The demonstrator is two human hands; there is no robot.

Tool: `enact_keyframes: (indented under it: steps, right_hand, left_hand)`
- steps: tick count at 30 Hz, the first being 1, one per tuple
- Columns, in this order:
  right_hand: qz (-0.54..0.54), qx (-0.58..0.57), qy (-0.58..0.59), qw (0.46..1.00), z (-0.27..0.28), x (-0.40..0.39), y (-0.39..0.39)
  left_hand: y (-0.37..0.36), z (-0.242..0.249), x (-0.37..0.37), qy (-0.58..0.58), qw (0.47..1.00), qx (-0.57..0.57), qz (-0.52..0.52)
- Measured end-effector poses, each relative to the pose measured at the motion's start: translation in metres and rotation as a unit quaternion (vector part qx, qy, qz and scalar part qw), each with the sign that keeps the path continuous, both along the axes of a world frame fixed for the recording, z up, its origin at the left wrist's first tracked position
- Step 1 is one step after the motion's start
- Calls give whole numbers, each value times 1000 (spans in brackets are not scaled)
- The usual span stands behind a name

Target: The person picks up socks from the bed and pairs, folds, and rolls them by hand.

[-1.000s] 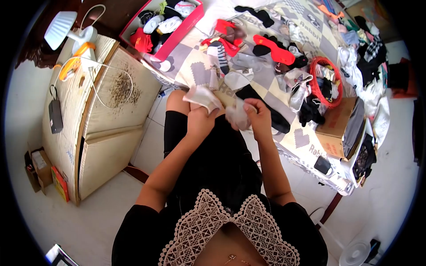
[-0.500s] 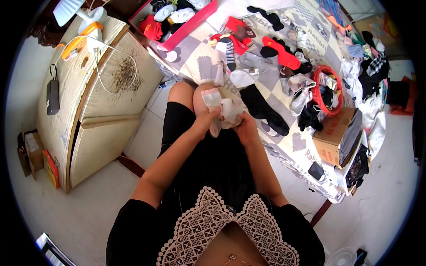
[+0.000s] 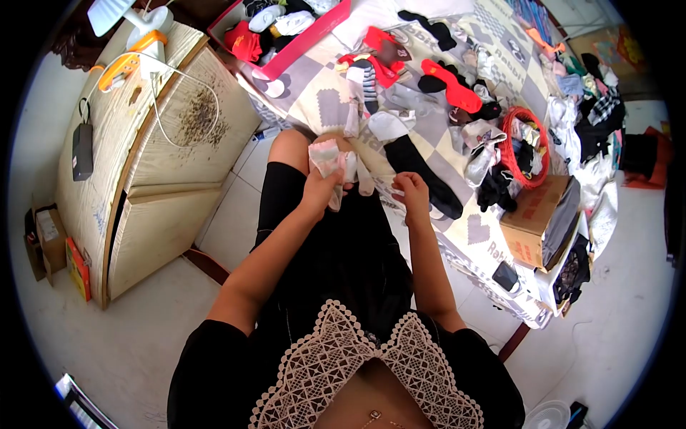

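Over my lap, my left hand [image 3: 321,191] is closed around a pale sock [image 3: 326,154] with a pinkish cuff, gathered with more white sock fabric. A light toe end [image 3: 365,183] hangs out on the right side of the bundle. Apart from it, my right hand [image 3: 412,194] is lifted near the bed edge, fingers loosely bent and parted, with nothing visible in them. Beyond that hand a long black sock [image 3: 425,175] lies on the bed, and a white sock [image 3: 388,126] rests by its upper end.
A pink-red box [image 3: 304,39] of socks stands on the bed. Red socks [image 3: 451,86], a red round basket [image 3: 547,150], a cardboard box [image 3: 532,225] and piled clothes [image 3: 600,121] lie rightward. A wooden cabinet [image 3: 171,236] stands left; a phone [image 3: 505,275] lies at the bed's edge.
My right hand has let go of the pale socks and drawn away to the right. My left hand has shifted slightly left, keeping hold of them.
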State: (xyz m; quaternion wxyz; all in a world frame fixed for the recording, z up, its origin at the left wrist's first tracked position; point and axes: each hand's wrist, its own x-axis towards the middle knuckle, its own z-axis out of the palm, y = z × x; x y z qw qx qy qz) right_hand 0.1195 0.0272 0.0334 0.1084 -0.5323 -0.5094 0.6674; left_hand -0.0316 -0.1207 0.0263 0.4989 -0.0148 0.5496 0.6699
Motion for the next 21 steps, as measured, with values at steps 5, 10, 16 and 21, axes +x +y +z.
enact_keyframes:
  steps: [5,10,16,21]
  right_hand:
    - [48,137,55,988,-18,-18,-13]
    - [162,103,36,981,-30,-40,-20]
    - [90,121,5,988,-1,-28,2]
    - [29,66,98,993,11,8,34]
  left_hand:
    - [3,-3,3,46,996,9,-79]
    - [-2,8,-3,5,997,25,-68]
    - [-9,-15,-23,-96,994,6,43]
    - [-8,-19,-24,-76,994,-31,74]
